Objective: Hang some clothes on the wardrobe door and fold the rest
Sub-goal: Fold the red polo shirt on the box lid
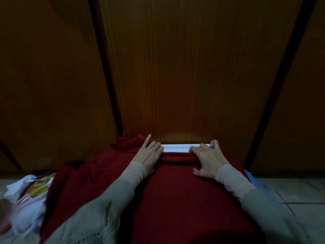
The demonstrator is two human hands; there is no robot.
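Background: dark wooden wardrobe doors [184,71] fill twelve o'clock; tiled floor [290,191] is seen at four o'clock.
Red garment [175,199]: spread at six o'clock, its far edge rolled against a white strip [177,148], judged a fold in progress.
Left hand [149,154]: fingers straight, pressed flat on the cloth.
Right hand [205,159]: fingers curled, the rolled edge is gripped.
Containers: none confirmed; a white heap with printed packaging [29,194] lies at eight o'clock, contents indistinct.

Dark red garment [175,191], white strip [177,148], brown wood-grain wardrobe door [184,76], grey sleeves [98,213].
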